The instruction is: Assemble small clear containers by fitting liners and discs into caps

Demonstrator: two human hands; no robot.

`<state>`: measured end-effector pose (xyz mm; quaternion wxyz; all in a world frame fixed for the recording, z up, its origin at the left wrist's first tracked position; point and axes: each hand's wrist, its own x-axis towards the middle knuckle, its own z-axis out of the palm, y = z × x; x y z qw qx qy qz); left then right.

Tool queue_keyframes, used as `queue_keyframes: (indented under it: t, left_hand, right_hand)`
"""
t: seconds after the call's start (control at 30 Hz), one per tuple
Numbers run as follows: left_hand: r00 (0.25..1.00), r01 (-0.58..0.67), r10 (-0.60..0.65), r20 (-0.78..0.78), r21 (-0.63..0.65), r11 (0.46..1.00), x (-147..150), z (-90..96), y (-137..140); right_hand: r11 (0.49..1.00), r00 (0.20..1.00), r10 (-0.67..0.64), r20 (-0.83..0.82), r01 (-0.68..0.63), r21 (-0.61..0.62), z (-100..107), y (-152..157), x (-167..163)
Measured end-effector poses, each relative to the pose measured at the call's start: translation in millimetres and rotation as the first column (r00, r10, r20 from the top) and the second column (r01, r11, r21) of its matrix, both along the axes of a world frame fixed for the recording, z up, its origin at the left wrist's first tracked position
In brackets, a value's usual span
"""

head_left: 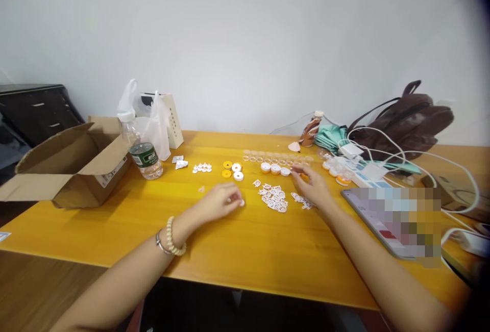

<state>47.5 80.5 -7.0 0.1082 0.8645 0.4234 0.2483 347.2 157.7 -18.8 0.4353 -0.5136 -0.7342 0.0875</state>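
Note:
My left hand (221, 201) is over the middle of the table, fingers closed in a pinch on a small white piece (241, 202). My right hand (313, 185) reaches to the right end of a row of white-and-orange round discs (275, 169). Its fingers are loosely bent and apart; another disc shows partly behind them, and whether they touch it I cannot tell. Between the hands lies a pile of white cut-out pieces (274, 199), with a smaller group of cut-outs (301, 200) below my right hand. Several orange and white discs (227, 174) sit beyond my left hand.
Clear round rings (268, 157) line the back. Small white knobbed parts (202, 168) and foil packets (181, 162) lie left. A cardboard box (82, 169) and water bottle (145, 158) stand farther left. At right are a tablet (377, 225), cables, a drink bottle (312, 129) and brown bag (406, 120).

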Motion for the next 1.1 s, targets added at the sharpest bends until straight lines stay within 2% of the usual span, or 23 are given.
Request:
queue_keyframes:
  t: [0.1, 0.23, 0.3, 0.4, 0.47, 0.57, 0.7, 0.9, 1.0, 1.1]
  left_hand:
    - [0.991, 0.133, -0.135, -0.022, -0.064, 0.989, 18.3, -2.0, -13.7]
    - [0.990, 0.135, -0.138, -0.018, -0.107, 0.985, 19.9, 0.6, -18.1]
    - [0.995, 0.095, -0.093, 0.028, -0.077, 0.993, 14.3, 2.8, -14.5]
    - [0.993, -0.106, 0.107, 0.056, -0.018, 0.994, 1.5, 2.3, 0.3]
    - [0.962, -0.271, 0.271, 0.026, 0.009, 0.963, -8.1, -0.7, 15.1]
    - [0.924, -0.381, 0.381, -0.012, 0.034, 0.924, -18.1, -5.1, 36.6]
    - [0.900, -0.427, 0.429, -0.078, 0.042, 0.903, -17.2, -7.4, 52.6]
    - [0.882, -0.455, 0.457, -0.114, 0.042, 0.890, -8.4, -9.9, 59.9]
    - [0.888, -0.447, 0.449, -0.099, 0.042, 0.894, -7.9, -5.9, 54.2]
    - [0.916, -0.393, 0.394, -0.072, 0.034, 0.919, -5.8, 2.3, 34.2]
  right_hand:
    - [1.000, 1.000, 0.018, 0.008, -0.018, -0.012, 0.4, -2.9, -3.1]
    - [0.999, 0.999, 0.031, 0.007, -0.031, -0.019, -0.4, -5.1, -4.7]
    - [0.999, 0.999, 0.034, 0.004, -0.034, -0.020, -1.2, -5.4, -5.0]
    - [0.999, 0.999, 0.035, -0.006, -0.035, -0.022, -1.5, -5.8, -5.2]
    - [0.999, 0.999, 0.032, -0.013, -0.032, -0.019, -0.9, -6.3, -5.0]
    - [1.000, 0.999, 0.026, -0.027, -0.026, -0.009, 0.6, -6.9, -3.7]
    - [1.000, 0.998, 0.023, -0.052, -0.022, 0.008, 1.7, -7.1, -0.8]
    - [1.000, 0.996, 0.020, -0.083, -0.019, 0.014, 4.2, -11.0, 0.5]
    - [1.000, 0.996, 0.024, -0.091, -0.023, 0.011, 6.3, -13.5, 0.1]
    - [1.000, 0.995, 0.030, -0.100, -0.029, 0.011, 8.7, -15.5, -1.5]
